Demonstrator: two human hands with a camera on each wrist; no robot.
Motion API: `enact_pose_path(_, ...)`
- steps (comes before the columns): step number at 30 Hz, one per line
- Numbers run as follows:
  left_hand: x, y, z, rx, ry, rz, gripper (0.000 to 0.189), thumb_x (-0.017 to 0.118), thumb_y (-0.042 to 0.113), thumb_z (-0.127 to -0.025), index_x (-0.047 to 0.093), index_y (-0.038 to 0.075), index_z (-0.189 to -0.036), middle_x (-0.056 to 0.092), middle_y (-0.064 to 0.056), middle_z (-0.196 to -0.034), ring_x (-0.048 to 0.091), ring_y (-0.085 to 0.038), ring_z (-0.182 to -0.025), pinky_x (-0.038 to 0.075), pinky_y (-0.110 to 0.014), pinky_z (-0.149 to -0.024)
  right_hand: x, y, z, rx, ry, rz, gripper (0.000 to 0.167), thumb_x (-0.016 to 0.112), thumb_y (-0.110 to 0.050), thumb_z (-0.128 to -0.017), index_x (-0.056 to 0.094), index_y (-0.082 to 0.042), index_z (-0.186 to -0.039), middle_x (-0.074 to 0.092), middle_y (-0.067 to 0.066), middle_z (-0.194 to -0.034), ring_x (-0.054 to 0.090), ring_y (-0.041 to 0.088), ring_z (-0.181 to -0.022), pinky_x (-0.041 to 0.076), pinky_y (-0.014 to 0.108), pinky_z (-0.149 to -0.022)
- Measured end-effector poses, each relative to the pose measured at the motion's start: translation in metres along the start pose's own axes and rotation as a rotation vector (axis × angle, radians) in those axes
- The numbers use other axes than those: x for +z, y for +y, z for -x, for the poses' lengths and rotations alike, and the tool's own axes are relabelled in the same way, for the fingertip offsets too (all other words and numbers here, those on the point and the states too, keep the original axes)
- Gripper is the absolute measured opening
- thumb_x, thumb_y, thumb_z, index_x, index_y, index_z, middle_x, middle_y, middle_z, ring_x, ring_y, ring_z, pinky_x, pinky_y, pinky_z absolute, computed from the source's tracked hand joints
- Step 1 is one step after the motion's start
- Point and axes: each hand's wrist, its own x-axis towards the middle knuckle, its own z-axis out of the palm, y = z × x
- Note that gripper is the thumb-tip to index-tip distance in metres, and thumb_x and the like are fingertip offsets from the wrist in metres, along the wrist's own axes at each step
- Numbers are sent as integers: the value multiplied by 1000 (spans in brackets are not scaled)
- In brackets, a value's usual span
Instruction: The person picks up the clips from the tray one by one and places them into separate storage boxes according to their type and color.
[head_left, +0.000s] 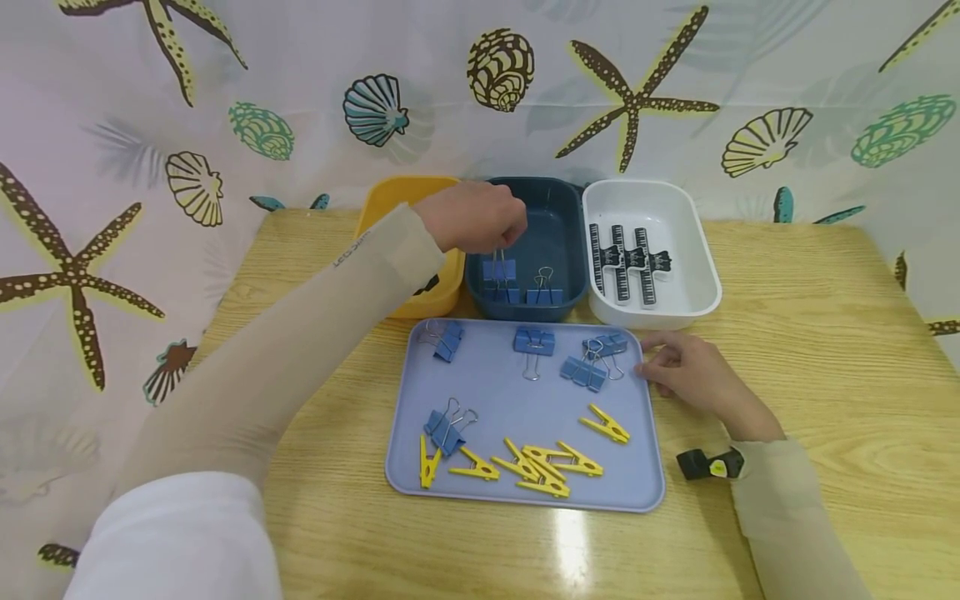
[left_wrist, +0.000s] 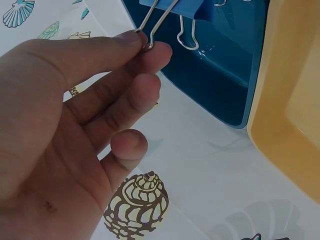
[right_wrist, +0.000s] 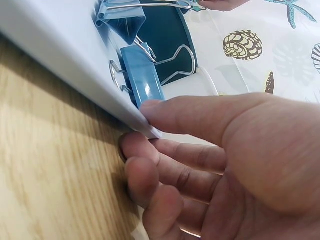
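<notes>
My left hand [head_left: 476, 218] is over the dark blue bin [head_left: 558, 196], pinching a blue binder clip [head_left: 499, 269] by its wire handle between thumb and index finger. The clip's body hangs below the fingertips, as the left wrist view also shows. More blue binder clips [head_left: 545, 297] lie at the near end of that bin. At the far right corner of the lavender tray [head_left: 510, 392], my right hand [head_left: 690, 372] pinches the rim, thumb on top and fingers beneath. Near that thumb is a blue binder clip [right_wrist: 142, 74] on the tray.
Several yellow clothespins [head_left: 540, 471] and other blue binder clips [head_left: 447, 432] lie on the tray. A yellow bin [head_left: 375, 208] adjoins the dark blue one on the left. To its right, a white bin [head_left: 693, 287] holds black patterned clips [head_left: 645, 267]. A patterned curtain [head_left: 450, 50] hangs behind.
</notes>
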Motion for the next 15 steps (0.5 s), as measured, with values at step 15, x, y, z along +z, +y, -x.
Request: enact_pose_path(15, 2, -2, -6, -4, 2, -1, 25, 43, -1, -89, 54, 14, -72, 31, 1, -64, 32, -16, -59, 27, -28, -57, 0, 2, -2, 8, -5, 0, 41, 64, -15, -90, 56, 1, -127, 69, 7, -79, 58, 15, -61, 47, 25, -56)
